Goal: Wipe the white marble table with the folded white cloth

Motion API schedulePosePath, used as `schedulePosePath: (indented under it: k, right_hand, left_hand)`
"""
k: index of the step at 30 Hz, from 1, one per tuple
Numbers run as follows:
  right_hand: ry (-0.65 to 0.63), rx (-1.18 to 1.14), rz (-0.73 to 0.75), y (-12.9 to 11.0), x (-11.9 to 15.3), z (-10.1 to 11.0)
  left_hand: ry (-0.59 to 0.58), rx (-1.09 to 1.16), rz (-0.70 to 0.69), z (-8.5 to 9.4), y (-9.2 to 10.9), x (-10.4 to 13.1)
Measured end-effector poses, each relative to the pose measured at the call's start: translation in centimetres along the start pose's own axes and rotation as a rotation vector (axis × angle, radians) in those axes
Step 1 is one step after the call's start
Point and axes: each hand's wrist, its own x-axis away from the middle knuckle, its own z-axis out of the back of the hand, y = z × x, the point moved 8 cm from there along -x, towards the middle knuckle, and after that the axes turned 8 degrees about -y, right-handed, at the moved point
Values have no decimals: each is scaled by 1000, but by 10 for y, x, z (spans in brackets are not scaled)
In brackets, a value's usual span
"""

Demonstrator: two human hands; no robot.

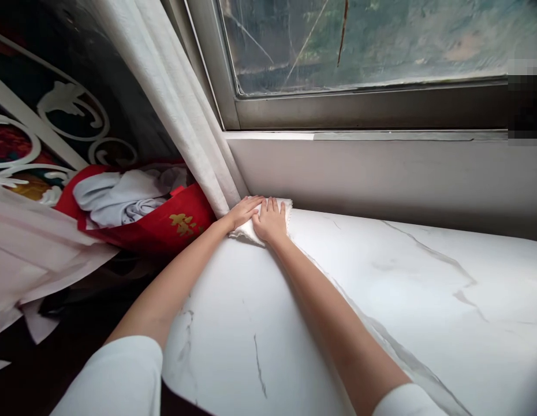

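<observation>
A white cloth [250, 232] lies flat on the far left corner of a white marble-patterned tabletop [359, 260], close to the wall and the curtain. My left hand [246, 212] rests on the cloth's left part, fingers stretched toward the right. Beside it, my right hand [271, 221] presses on the cloth with its fingers spread and pointing away from me. The two hands touch or nearly touch. Both palms are hidden against the cloth.
A pale curtain [177, 98] hangs by the table's far left corner. Left of it are a red bag [164, 222] holding light clothes [116, 196], a white ornate metal frame [38, 130] and pink fabric [38, 242]. A window [359, 110] stands above the wall ledge.
</observation>
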Motion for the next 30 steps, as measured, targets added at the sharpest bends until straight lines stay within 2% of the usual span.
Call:
schedulePosePath:
  k: [4, 7, 9, 12, 16, 19, 23, 27, 30]
  right_hand:
    - [8, 9, 23, -1, 2, 1]
    - [-13, 17, 61, -6, 10, 0]
    - [-34, 19, 87, -14, 20, -1]
    - [-36, 7, 108, -32, 44, -3]
    - [-48, -21, 147, -65, 97, -6]
    - [-81, -44, 220, -87, 142, -6]
    - [-157, -92, 328, -101, 195, 1]
    - [-228, -143, 390, -94, 227, 10]
    - [-278, -163, 395, -84, 230, 12]
  left_hand:
    - [24, 3, -8, -4, -1, 3]
    - [42, -7, 15, -6, 2, 15]
    - [55, -12, 37, -6, 6, 31]
    - [62, -21, 35, -6, 15, 66]
    - [93, -31, -10, -8, 39, 133]
    - [139, -47, 8, -11, 62, 187]
    - [167, -89, 59, -19, 100, 240]
    - [182, -117, 71, -24, 135, 259]
    - [168, -116, 60, -26, 146, 251]
